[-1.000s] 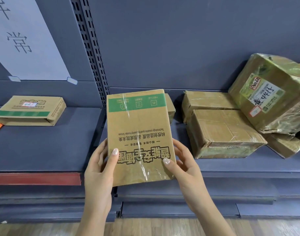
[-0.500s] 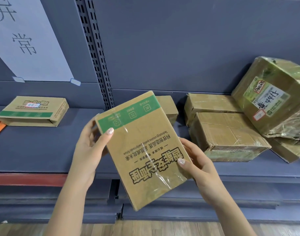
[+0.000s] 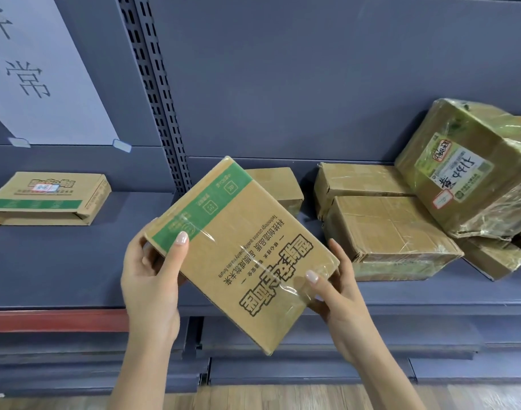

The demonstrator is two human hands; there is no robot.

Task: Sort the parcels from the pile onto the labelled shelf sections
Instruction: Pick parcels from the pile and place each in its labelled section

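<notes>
I hold a flat cardboard parcel [image 3: 241, 253] with a green band and black printed characters, tilted in front of the shelf. My left hand [image 3: 152, 279] grips its upper left corner, thumb on the green band. My right hand [image 3: 336, 300] grips its lower right edge, thumb on the taped face. To the right on the shelf lies the pile of parcels: two taped brown boxes [image 3: 386, 229], a small box [image 3: 277, 184] behind the held parcel, and a large wrapped box [image 3: 472, 170] with a white label leaning on top.
A similar flat parcel [image 3: 49, 198] lies on the left shelf section [image 3: 61, 261], under a white paper sign [image 3: 37, 69] with characters. A perforated upright [image 3: 155, 93] divides the two sections. A red strip [image 3: 55, 319] runs along the left shelf's front edge. Wooden floor lies below.
The held parcel has turned clockwise from upright to tilted. My left hand slid up to its green-banded corner; my right hand stayed at the lower right edge.
</notes>
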